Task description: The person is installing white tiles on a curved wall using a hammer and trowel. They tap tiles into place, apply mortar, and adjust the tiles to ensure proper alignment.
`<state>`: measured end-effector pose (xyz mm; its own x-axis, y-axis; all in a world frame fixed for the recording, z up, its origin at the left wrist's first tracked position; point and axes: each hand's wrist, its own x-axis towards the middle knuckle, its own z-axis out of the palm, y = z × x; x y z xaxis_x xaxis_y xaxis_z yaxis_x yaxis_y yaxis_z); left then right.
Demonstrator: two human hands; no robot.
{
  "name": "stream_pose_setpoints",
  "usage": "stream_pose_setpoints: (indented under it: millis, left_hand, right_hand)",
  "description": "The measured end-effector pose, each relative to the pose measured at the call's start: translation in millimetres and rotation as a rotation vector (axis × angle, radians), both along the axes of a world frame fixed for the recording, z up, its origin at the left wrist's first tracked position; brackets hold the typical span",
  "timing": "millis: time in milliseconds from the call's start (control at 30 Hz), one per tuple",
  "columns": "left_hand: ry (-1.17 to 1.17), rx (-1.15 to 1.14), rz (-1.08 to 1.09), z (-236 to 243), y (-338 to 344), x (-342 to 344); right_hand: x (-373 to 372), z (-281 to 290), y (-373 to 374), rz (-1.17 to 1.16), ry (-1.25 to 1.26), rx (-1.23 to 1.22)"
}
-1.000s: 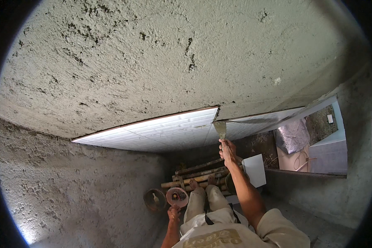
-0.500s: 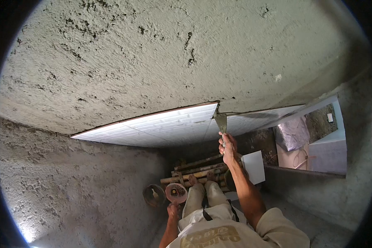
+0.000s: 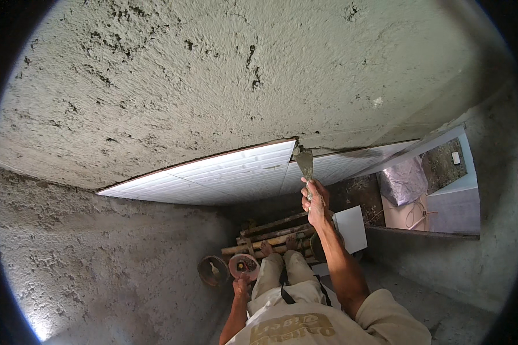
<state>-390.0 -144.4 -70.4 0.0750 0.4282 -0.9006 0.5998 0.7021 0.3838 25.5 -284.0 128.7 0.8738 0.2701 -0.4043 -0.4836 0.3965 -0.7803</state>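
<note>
My right hand [image 3: 315, 198] grips a putty knife [image 3: 305, 164], its mortar-smeared blade raised to the notch at the corner of the white wall tiles [image 3: 230, 169], just below rough grey plaster [image 3: 213, 69]. My left hand [image 3: 242, 282] is low beside my leg, fingers curled at the near rim of a pink bucket [image 3: 244, 265] with small objects inside; whether it grips the rim or something else is unclear. A darker bucket [image 3: 213, 270] with a tool in it stands left of the pink one.
My bare feet rest on a bamboo and wood platform [image 3: 270, 236]. A loose white tile [image 3: 350, 227] leans to the right. Beyond it an opening shows a plastic-wrapped bundle [image 3: 401, 184] and hose. Rough walls [image 3: 98, 247] close in at both sides.
My right hand and the putty knife have moved up and slightly left along the tile edge. My left hand has risen a little toward the pink bucket. The view has shifted slightly.
</note>
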Motion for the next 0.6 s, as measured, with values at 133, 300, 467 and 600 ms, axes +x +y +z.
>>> stream_pose_setpoints:
  millis: [133,300,467,600]
  left_hand:
    - [-0.03,0.008,-0.019,3,-3,3]
    - [-0.034,-0.034,-0.041,-1,5,-4]
    - [-0.027,0.022,-0.059,-10,16,-11]
    - [-0.049,0.04,-0.056,1,10,6]
  right_hand:
    - [-1,6,-3,-0.019,-0.025,-0.001]
    - [-2,16,-3,-0.016,-0.011,0.016]
    - [-12,14,-2,0.013,-0.024,0.004]
    - [-7,3,0,-0.013,0.053,-0.09]
